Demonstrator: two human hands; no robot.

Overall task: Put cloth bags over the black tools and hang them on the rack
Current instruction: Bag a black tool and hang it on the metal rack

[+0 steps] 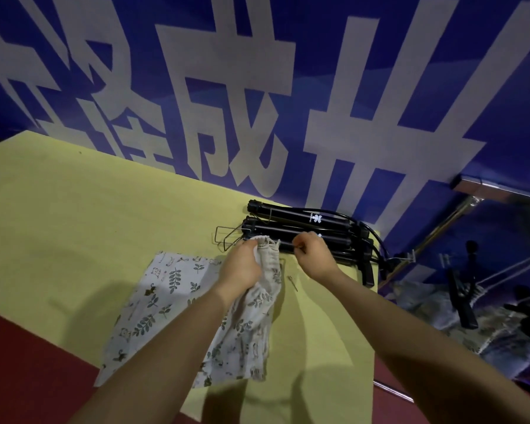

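Observation:
Several black folded tools lie stacked at the far right of the yellow table, with thin wire hangers sticking out on their left. My left hand grips the gathered mouth of a leaf-printed cloth bag that hangs down toward me. My right hand pinches the bag's drawstring just in front of the black tools. A second printed cloth bag lies flat on the table under my left forearm.
A blue banner with large white characters stands behind the table. To the right a metal rack bar carries bagged black tools hanging below. A small metal pin lies on the yellow table. Red floor surrounds the table.

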